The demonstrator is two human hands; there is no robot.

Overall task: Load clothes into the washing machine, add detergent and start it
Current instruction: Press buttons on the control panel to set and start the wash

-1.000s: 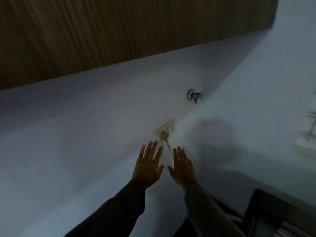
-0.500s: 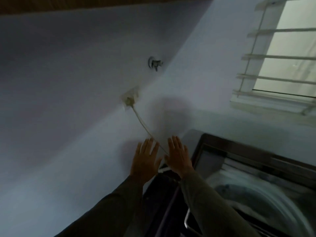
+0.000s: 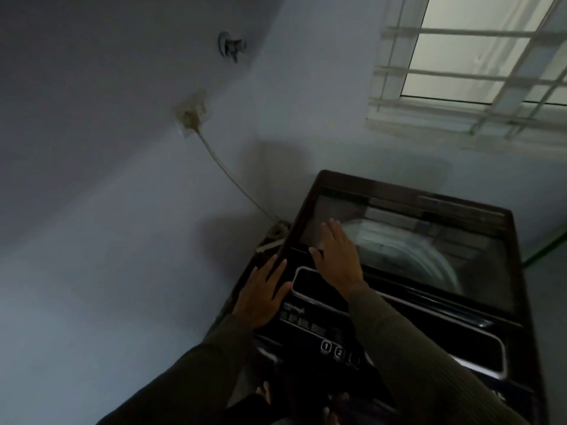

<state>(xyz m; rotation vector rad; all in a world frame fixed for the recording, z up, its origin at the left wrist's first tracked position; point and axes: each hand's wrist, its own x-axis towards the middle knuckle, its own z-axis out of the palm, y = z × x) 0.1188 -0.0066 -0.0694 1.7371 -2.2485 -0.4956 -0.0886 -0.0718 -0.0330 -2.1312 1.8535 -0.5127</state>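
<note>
A dark top-loading washing machine fills the lower right of the head view. Its glass lid is down, and the drum shows dimly through it. A control panel with round buttons runs along the near edge. My left hand is stretched flat over the machine's left edge, fingers straight. My right hand is held flat over the lid's near left corner, fingers straight. Neither hand holds anything. No clothes or detergent are in view.
A wall socket holds a plug whose cable runs down behind the machine. A water tap sticks out of the wall above it. A barred window is at the upper right. The room is dim.
The view has swung down from the wall onto the machine. Both flat hands, earlier in front of the wall near the socket, are now over the machine's top.
</note>
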